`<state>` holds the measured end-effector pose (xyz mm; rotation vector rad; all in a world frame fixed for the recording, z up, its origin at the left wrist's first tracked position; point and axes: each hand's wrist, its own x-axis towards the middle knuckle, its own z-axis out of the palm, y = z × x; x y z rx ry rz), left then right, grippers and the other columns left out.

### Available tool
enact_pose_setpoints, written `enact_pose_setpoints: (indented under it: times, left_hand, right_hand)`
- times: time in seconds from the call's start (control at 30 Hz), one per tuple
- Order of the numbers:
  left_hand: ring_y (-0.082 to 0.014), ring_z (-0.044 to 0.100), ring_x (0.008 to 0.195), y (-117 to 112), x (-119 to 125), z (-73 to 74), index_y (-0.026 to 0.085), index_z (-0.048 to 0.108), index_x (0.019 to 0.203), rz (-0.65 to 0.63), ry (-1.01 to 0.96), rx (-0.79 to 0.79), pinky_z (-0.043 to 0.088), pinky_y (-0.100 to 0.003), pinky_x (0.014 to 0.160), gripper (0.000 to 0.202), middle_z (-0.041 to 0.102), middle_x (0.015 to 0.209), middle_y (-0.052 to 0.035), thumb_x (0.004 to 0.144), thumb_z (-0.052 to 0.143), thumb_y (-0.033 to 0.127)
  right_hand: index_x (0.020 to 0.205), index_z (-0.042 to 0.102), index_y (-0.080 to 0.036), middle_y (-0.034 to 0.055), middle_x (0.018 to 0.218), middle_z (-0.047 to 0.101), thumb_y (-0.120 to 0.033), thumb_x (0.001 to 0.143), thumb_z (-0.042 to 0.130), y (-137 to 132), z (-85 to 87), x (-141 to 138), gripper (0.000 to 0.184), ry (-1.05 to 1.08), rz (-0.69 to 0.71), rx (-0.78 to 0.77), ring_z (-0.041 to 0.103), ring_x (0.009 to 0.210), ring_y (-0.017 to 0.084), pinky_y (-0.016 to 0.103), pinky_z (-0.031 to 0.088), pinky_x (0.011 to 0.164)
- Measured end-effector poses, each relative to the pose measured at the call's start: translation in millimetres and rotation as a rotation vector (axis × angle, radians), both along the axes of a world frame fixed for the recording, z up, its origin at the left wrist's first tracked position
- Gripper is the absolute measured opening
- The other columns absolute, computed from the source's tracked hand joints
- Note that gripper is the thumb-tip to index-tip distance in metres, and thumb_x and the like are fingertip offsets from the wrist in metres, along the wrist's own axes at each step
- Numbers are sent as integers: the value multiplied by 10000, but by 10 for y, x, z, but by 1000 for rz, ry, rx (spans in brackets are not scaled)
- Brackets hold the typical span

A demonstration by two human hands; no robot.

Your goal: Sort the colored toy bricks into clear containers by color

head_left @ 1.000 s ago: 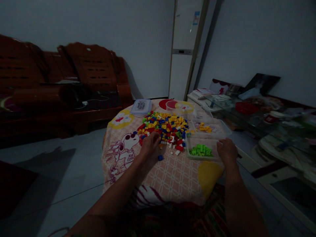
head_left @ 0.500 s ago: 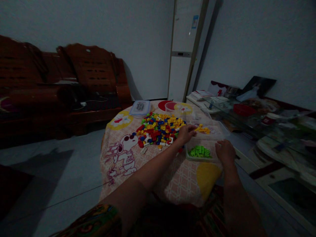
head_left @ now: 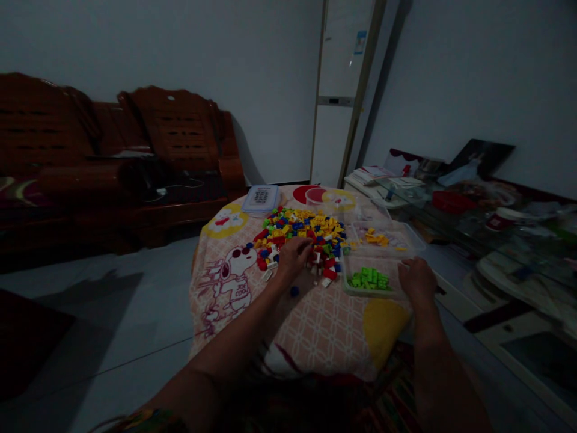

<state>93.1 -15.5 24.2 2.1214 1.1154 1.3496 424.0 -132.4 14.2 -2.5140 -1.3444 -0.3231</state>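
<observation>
Your left hand (head_left: 294, 258) is over the near side of the mixed brick pile (head_left: 322, 225), with its fingers bent down toward the red and white pieces. Its thumb and fingers look drawn close together, but the light is dim and you cannot tell whether that grip pinches a brick. Your right hand (head_left: 418, 279) is curled at the right end of the near clear box (head_left: 367, 293); whether its grip clamps the rim or only rests there, you cannot tell. The pile, in yellow, red, blue, green and white, lies loose around the middle of the cloth-covered tabletop (head_left: 315, 337), to the left of your boxes. Green bricks (head_left: 369, 278) lie inside the near box, toward its left part. Just beyond it, a second clear box (head_left: 417, 243) holds yellow pieces (head_left: 376, 238). A single dark blue brick (head_left: 294, 291) sits apart from the pile on your side, near your left wrist. At the far left of the tabletop, past the pile, you have a pale, blue-edged lid (head_left: 261, 198) with dark print on it. To your left, on the cloth, is a printed dog (head_left: 238, 279) in dark glasses.
</observation>
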Motion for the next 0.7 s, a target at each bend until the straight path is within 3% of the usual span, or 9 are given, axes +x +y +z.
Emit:
enact_pose_setpoints:
  times: [0.13,0.27,0.4,0.7]
  left_hand:
    - [-194,670,872,55,-654,-108,173,730,919,198,102,-20,531,-319,821,177,738,949,-72,852,576,225]
    - [-209,657,857,-1,-1034,-200,177,739,874,290,233,-81,519,-331,802,197,724,918,-70,841,566,264]
    - [-228,634,866,-66,-1088,-248,188,757,826,291,393,-92,511,-347,792,197,684,902,-89,833,576,265]
    - [-293,563,1013,-22,-1060,-261,190,774,944,292,573,-50,494,-383,811,235,643,1065,-132,857,559,231]
  right_hand:
    - [1142,735,-129,183,1313,598,-318,944,450,-7,8,-1,396,-8,-7,4,605,1098,276,370,462,914]
    - [1123,737,-115,193,1248,622,-327,943,429,-15,1,16,415,-14,15,10,621,1038,286,385,476,866]
    - [1101,745,-116,185,1218,635,-336,933,434,-14,-23,37,417,-24,18,28,628,1011,283,384,483,856]
    - [1133,732,-108,196,1293,605,-335,938,432,-10,-45,56,424,-14,8,16,617,1083,288,386,478,902]
